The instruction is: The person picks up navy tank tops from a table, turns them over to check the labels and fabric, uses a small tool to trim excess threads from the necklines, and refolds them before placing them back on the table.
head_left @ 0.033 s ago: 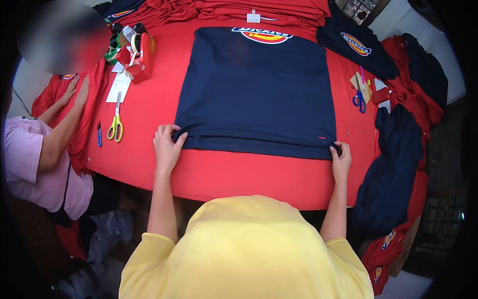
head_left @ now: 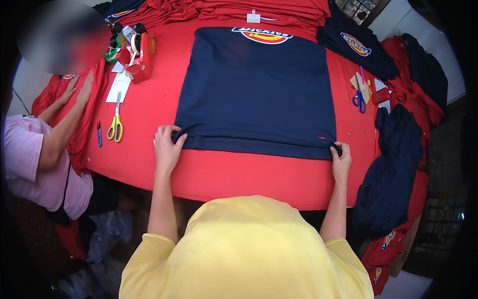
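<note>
A navy shirt [head_left: 259,94] lies folded into a flat rectangle in front of me, a coloured printed emblem at its far edge. A band along its near edge is turned up, with a small red mark near the right end. My left hand [head_left: 168,144] pinches the near left corner between thumb and fingers. At the near right corner, my right hand [head_left: 341,158] grips the cloth the same way; its fingertips are partly hidden by the fabric.
A red-covered table [head_left: 239,177] carries yellow-handled scissors [head_left: 116,127], blue thread snips [head_left: 99,134] and a red tape dispenser [head_left: 142,62] at left. Blue-handled scissors [head_left: 359,98] and a crumpled navy garment [head_left: 391,169] lie right. Red garments [head_left: 164,15] are piled behind. A co-worker's hands [head_left: 79,89] press red cloth.
</note>
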Demonstrator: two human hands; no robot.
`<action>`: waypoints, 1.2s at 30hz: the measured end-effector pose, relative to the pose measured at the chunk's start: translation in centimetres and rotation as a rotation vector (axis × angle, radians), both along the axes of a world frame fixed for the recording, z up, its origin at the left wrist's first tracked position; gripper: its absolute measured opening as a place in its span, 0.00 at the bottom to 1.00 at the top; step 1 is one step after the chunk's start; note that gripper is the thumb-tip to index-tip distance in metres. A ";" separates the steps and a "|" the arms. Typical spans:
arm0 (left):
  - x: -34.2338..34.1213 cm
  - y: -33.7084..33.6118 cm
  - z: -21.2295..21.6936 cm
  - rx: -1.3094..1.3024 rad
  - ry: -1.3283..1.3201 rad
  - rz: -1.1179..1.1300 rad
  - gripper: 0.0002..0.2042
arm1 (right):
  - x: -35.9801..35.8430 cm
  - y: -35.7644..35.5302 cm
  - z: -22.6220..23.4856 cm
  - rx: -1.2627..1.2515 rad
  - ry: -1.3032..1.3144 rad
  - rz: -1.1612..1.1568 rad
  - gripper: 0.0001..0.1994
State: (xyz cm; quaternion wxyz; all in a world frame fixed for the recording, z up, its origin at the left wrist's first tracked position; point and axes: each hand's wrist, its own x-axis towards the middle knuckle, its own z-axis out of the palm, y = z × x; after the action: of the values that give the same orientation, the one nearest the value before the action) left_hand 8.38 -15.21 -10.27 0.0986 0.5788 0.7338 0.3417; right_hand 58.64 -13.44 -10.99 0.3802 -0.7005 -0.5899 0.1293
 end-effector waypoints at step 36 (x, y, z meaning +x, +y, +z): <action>-7.6 -10.4 12.0 0.032 -0.624 -0.655 0.11 | 10.1 -10.1 9.3 0.057 1.176 0.574 0.06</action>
State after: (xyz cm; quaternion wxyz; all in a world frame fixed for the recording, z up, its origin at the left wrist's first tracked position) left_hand 0.78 -25.57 1.71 0.4092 0.6511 0.4420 0.4618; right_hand 68.76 -23.49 -1.68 0.6083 -0.3173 -0.4504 0.5714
